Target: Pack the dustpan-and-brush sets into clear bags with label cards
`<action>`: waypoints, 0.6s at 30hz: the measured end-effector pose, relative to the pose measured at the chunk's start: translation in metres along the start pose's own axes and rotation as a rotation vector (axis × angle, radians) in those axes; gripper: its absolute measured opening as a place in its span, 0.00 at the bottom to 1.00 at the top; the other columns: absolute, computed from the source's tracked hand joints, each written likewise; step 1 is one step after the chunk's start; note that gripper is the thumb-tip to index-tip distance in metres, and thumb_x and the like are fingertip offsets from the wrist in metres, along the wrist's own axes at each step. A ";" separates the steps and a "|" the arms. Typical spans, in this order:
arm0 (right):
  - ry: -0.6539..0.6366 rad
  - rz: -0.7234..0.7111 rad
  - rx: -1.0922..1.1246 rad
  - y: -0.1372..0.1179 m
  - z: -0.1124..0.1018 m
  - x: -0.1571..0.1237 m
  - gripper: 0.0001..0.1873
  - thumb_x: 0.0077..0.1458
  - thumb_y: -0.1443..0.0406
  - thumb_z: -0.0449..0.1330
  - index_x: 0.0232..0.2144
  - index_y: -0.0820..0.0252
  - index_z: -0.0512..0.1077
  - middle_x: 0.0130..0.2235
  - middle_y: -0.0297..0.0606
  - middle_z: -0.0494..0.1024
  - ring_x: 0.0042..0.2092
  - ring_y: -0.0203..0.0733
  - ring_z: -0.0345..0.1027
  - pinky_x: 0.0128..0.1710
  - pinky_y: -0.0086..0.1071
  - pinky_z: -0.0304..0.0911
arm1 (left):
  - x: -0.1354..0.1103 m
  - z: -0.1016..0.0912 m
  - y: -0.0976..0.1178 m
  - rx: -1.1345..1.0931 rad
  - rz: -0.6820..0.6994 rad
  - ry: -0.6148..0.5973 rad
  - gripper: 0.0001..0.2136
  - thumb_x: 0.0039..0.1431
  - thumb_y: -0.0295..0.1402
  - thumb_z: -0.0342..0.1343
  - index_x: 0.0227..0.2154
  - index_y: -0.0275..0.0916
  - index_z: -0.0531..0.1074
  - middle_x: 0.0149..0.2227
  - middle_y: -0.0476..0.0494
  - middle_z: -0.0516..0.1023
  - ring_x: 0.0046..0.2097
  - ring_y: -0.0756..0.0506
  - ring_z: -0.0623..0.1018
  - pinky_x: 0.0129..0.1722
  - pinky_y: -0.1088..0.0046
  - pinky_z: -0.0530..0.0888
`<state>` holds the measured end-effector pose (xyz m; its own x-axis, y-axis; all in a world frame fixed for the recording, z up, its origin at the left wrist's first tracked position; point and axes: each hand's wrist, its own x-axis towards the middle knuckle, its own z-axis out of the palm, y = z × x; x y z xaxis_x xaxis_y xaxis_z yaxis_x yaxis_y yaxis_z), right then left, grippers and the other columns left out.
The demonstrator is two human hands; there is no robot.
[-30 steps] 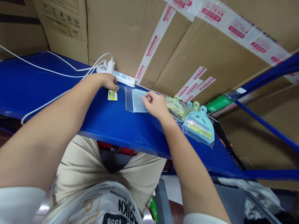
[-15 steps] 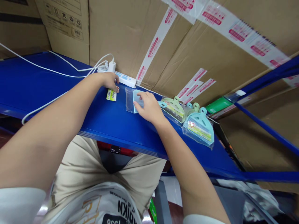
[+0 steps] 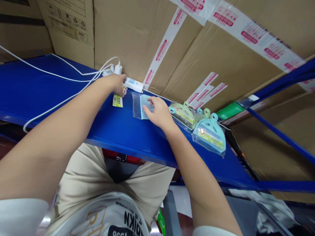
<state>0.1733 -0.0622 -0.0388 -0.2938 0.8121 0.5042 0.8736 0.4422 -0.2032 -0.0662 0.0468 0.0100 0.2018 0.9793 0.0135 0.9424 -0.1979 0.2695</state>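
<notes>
My left hand (image 3: 116, 83) rests on the blue shelf (image 3: 49, 98), its fingers curled and pinching the top edge of a small yellow-and-white label card (image 3: 117, 100). My right hand (image 3: 158, 113) lies on a clear plastic bag (image 3: 137, 105) with a pale blue piece inside it (image 3: 145, 102), fingers bent and pressing down on it. Just right of that hand lie packed mini dustpan sets, one green (image 3: 184, 113) and one light blue (image 3: 210, 132).
A white power strip (image 3: 133, 84) with a plug and white cables (image 3: 61, 77) lies at the back of the shelf. Taped cardboard boxes (image 3: 197, 49) stand behind. A green packet (image 3: 228, 110) lies at the right. My lap is below the shelf edge.
My right hand slid left and forward over the bag, from pinching the blue piece's edge to covering it. My left hand shifted slightly back toward the power strip, still at the card.
</notes>
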 end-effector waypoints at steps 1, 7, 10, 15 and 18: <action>-0.007 0.006 -0.002 -0.001 0.000 0.000 0.15 0.64 0.59 0.61 0.49 0.58 0.77 0.47 0.50 0.83 0.51 0.56 0.76 0.57 0.51 0.70 | -0.003 -0.001 0.004 0.037 -0.007 -0.008 0.43 0.43 0.37 0.75 0.67 0.48 0.72 0.54 0.40 0.84 0.65 0.26 0.79 0.63 0.62 0.73; -0.051 0.166 -0.077 -0.014 0.003 0.003 0.12 0.61 0.55 0.64 0.42 0.55 0.72 0.40 0.45 0.82 0.44 0.56 0.78 0.46 0.48 0.71 | -0.026 -0.012 0.021 0.015 -0.020 0.026 0.35 0.57 0.29 0.69 0.69 0.41 0.69 0.60 0.36 0.82 0.65 0.29 0.79 0.63 0.62 0.73; -0.068 0.271 -0.121 -0.022 0.005 0.005 0.14 0.59 0.55 0.65 0.43 0.55 0.71 0.39 0.46 0.83 0.44 0.59 0.79 0.45 0.48 0.72 | -0.030 -0.015 0.022 -0.121 0.014 0.106 0.37 0.61 0.34 0.71 0.71 0.40 0.66 0.63 0.37 0.80 0.64 0.32 0.78 0.63 0.63 0.72; -0.102 0.314 -0.118 -0.030 0.005 0.008 0.16 0.56 0.59 0.64 0.46 0.55 0.71 0.38 0.46 0.84 0.44 0.59 0.81 0.46 0.49 0.73 | -0.029 -0.013 0.029 -0.327 0.144 0.107 0.26 0.59 0.47 0.74 0.57 0.44 0.77 0.52 0.46 0.85 0.59 0.36 0.78 0.59 0.60 0.74; -0.103 0.290 -0.121 -0.032 0.006 0.007 0.19 0.55 0.60 0.62 0.49 0.56 0.71 0.38 0.46 0.84 0.43 0.60 0.80 0.46 0.51 0.73 | -0.028 -0.011 0.037 -0.398 0.181 0.061 0.21 0.57 0.45 0.73 0.50 0.43 0.81 0.44 0.47 0.85 0.57 0.35 0.81 0.54 0.58 0.75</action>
<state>0.1409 -0.0686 -0.0340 -0.0583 0.9344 0.3514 0.9645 0.1436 -0.2216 -0.0402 0.0129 0.0303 0.3267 0.9334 0.1487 0.7146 -0.3469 0.6075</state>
